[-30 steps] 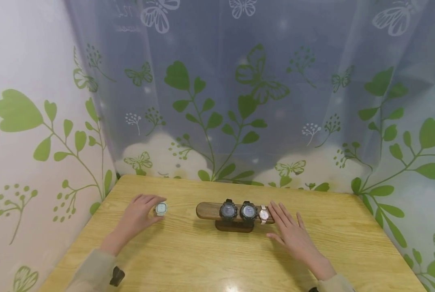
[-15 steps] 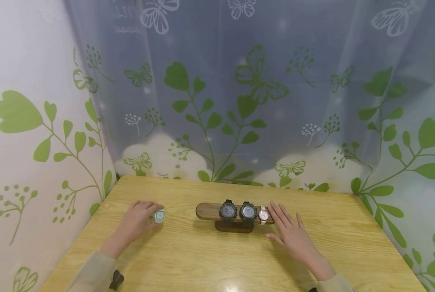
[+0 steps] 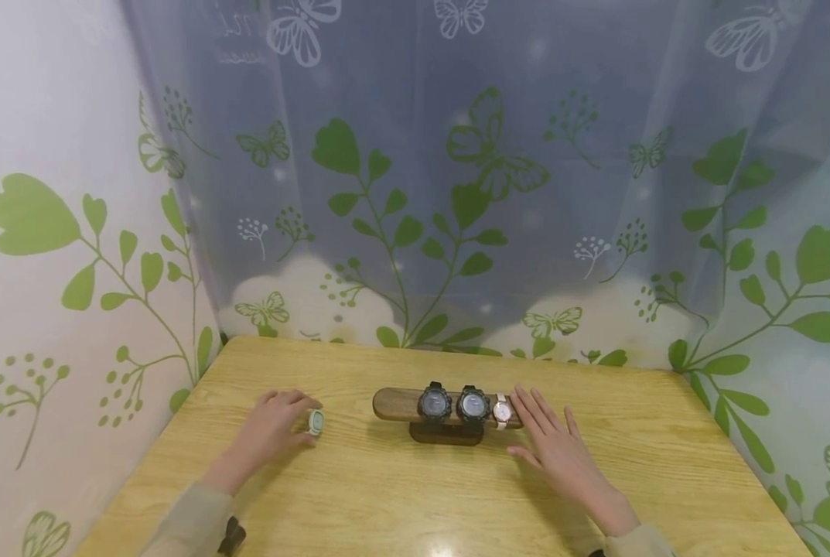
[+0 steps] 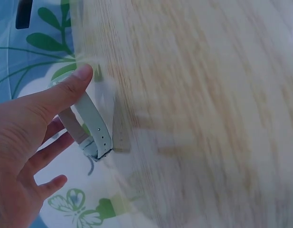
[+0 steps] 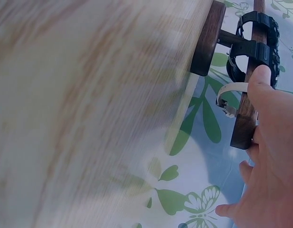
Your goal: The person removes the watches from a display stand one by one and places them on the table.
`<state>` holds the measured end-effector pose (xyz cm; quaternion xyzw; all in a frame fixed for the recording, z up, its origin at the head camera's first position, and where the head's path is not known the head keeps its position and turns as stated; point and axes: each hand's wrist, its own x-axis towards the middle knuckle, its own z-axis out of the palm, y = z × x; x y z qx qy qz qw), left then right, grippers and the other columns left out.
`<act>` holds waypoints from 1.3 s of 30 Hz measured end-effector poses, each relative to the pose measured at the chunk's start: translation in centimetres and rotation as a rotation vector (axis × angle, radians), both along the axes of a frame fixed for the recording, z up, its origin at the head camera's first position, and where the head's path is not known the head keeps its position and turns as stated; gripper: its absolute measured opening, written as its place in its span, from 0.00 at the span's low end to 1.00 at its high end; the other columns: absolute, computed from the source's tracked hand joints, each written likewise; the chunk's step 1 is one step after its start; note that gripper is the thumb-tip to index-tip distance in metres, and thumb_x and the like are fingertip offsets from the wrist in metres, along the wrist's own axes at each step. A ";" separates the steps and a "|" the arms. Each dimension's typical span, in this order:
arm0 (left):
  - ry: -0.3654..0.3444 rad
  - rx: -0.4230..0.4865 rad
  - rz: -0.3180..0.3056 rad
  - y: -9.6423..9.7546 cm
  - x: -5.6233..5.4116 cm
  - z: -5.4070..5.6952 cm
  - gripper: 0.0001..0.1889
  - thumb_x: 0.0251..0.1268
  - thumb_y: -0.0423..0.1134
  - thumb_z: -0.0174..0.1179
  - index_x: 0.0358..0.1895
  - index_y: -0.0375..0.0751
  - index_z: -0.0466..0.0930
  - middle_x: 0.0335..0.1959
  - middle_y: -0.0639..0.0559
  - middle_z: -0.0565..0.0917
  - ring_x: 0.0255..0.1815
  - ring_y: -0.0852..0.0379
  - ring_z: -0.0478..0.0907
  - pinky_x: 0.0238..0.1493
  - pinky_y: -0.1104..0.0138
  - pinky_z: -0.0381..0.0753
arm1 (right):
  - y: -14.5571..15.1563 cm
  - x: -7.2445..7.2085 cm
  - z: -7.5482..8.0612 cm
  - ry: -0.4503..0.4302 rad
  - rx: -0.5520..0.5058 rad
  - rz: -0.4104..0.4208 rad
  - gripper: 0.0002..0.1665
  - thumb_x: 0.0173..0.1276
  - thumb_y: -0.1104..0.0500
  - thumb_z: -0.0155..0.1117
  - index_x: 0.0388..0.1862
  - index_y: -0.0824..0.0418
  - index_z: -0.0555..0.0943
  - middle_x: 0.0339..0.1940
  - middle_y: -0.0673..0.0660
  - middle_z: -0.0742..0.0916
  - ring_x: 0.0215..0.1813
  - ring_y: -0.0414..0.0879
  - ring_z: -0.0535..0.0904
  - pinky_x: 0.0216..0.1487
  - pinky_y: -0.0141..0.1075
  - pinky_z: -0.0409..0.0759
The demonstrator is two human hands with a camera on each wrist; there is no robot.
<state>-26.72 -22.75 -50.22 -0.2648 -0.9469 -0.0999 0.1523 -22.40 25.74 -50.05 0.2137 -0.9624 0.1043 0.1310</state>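
Observation:
In the head view, my left hand (image 3: 271,427) pinches a pale green wristwatch (image 3: 315,422) between thumb and fingers over the table's left side. Its strap (image 4: 96,126) forms a buckled loop in the left wrist view; the face is mostly hidden there. My right hand (image 3: 561,449), fingers straight, touches the right end of a dark wooden watch stand (image 3: 395,403). Two black watches (image 3: 435,402) and a smaller watch with a whitish strap (image 3: 502,411) sit on the stand's bar. Beside my right hand, the small watch's strap (image 5: 231,87) hangs around the bar.
The stand's base (image 3: 445,434) rests on a light wooden table (image 3: 387,495). A patterned curtain (image 3: 415,193) with leaves and butterflies hangs behind the table's back edge and along both sides.
The pale green watch has turned in my left hand, which has come slightly lower and then rightward. My right hand and the stand stay in place.

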 end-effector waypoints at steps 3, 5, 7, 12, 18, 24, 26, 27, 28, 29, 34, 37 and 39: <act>-0.024 0.002 -0.002 0.2 -0.1 -0.1 0.31 0.45 0.50 0.79 0.54 0.43 0.85 0.52 0.45 0.85 0.53 0.43 0.82 0.63 0.38 0.73 | -0.1 0.0 0.0 0.001 0.003 -0.002 0.54 0.71 0.42 0.65 0.85 0.51 0.47 0.85 0.55 0.55 0.82 0.60 0.51 0.74 0.73 0.46; -0.039 0.005 -0.003 0.3 -0.1 -0.2 0.31 0.45 0.51 0.79 0.55 0.44 0.85 0.52 0.45 0.85 0.53 0.43 0.82 0.63 0.37 0.73 | -0.1 0.0 0.0 -0.002 -0.003 0.000 0.54 0.71 0.43 0.65 0.85 0.52 0.48 0.84 0.56 0.56 0.82 0.60 0.51 0.74 0.73 0.46; -0.051 0.013 0.000 0.4 -0.1 -0.3 0.31 0.45 0.51 0.78 0.55 0.44 0.85 0.52 0.45 0.85 0.53 0.44 0.82 0.63 0.37 0.72 | -0.2 0.0 0.0 -0.002 -0.009 0.003 0.53 0.71 0.43 0.66 0.85 0.53 0.49 0.84 0.57 0.57 0.82 0.60 0.52 0.74 0.73 0.46; -0.070 0.034 0.000 0.5 -0.1 -0.6 0.31 0.44 0.51 0.78 0.55 0.44 0.85 0.52 0.46 0.86 0.52 0.45 0.83 0.63 0.36 0.72 | -0.2 0.0 0.0 -0.001 -0.014 0.005 0.52 0.71 0.43 0.65 0.85 0.54 0.50 0.85 0.56 0.55 0.82 0.60 0.51 0.74 0.73 0.46; -0.077 0.054 -0.013 0.4 -0.1 -0.7 0.31 0.44 0.51 0.78 0.55 0.44 0.85 0.52 0.45 0.86 0.54 0.44 0.83 0.63 0.35 0.71 | -0.2 0.0 -0.1 0.032 -0.026 0.020 0.54 0.70 0.44 0.67 0.85 0.52 0.49 0.84 0.58 0.58 0.82 0.61 0.53 0.72 0.75 0.49; -0.075 0.054 -0.025 0.3 -0.2 -0.9 0.32 0.45 0.51 0.77 0.57 0.43 0.84 0.54 0.43 0.86 0.57 0.41 0.81 0.63 0.34 0.71 | -0.3 0.0 0.0 -0.010 -0.027 0.009 0.53 0.71 0.44 0.66 0.85 0.52 0.48 0.84 0.58 0.57 0.82 0.60 0.51 0.74 0.74 0.46; -0.084 0.054 -0.024 0.3 -0.3 -0.9 0.33 0.46 0.51 0.77 0.58 0.42 0.84 0.56 0.43 0.85 0.59 0.40 0.80 0.63 0.34 0.71 | -0.3 0.0 0.1 -0.018 -0.026 0.005 0.53 0.71 0.44 0.66 0.85 0.53 0.48 0.84 0.58 0.57 0.82 0.60 0.51 0.74 0.73 0.45; -0.089 0.054 -0.023 0.3 -0.3 -0.9 0.33 0.46 0.51 0.77 0.58 0.42 0.83 0.56 0.42 0.85 0.59 0.40 0.80 0.63 0.34 0.71 | -0.3 0.0 0.1 -0.023 -0.023 0.003 0.53 0.72 0.44 0.65 0.85 0.52 0.48 0.84 0.57 0.56 0.83 0.60 0.51 0.74 0.73 0.45; -0.094 0.054 -0.021 0.3 -0.3 -1.0 0.33 0.46 0.51 0.77 0.59 0.42 0.83 0.57 0.42 0.85 0.60 0.39 0.80 0.64 0.34 0.70 | -0.3 0.0 0.1 -0.025 -0.023 0.002 0.53 0.72 0.44 0.65 0.85 0.53 0.48 0.84 0.57 0.56 0.83 0.60 0.50 0.75 0.73 0.45; -0.098 0.053 -0.022 0.3 -0.4 -1.0 0.33 0.47 0.51 0.77 0.59 0.42 0.83 0.57 0.41 0.84 0.61 0.39 0.79 0.64 0.34 0.70 | -0.2 0.0 0.1 -0.027 -0.022 0.001 0.53 0.72 0.43 0.65 0.85 0.53 0.48 0.84 0.56 0.56 0.83 0.60 0.50 0.74 0.73 0.45; -0.102 0.053 -0.030 0.2 -0.4 -1.1 0.33 0.47 0.50 0.77 0.59 0.42 0.83 0.57 0.40 0.85 0.60 0.39 0.80 0.64 0.33 0.69 | -0.2 0.1 0.2 -0.028 -0.015 0.001 0.53 0.72 0.43 0.64 0.85 0.52 0.48 0.85 0.54 0.53 0.83 0.60 0.51 0.75 0.73 0.45; -0.109 0.081 -0.037 0.2 -0.3 -1.0 0.32 0.49 0.49 0.77 0.59 0.41 0.83 0.57 0.41 0.85 0.60 0.38 0.79 0.65 0.32 0.68 | -0.3 0.1 0.2 -0.007 -0.013 0.005 0.53 0.71 0.43 0.65 0.85 0.53 0.48 0.85 0.55 0.54 0.82 0.61 0.52 0.74 0.73 0.47; -0.102 0.100 -0.043 0.3 -0.2 -0.9 0.30 0.52 0.48 0.76 0.58 0.41 0.83 0.56 0.42 0.85 0.60 0.38 0.79 0.66 0.33 0.68 | -0.3 0.2 0.3 0.001 -0.014 0.007 0.53 0.71 0.44 0.66 0.85 0.53 0.49 0.85 0.56 0.55 0.82 0.61 0.52 0.74 0.73 0.48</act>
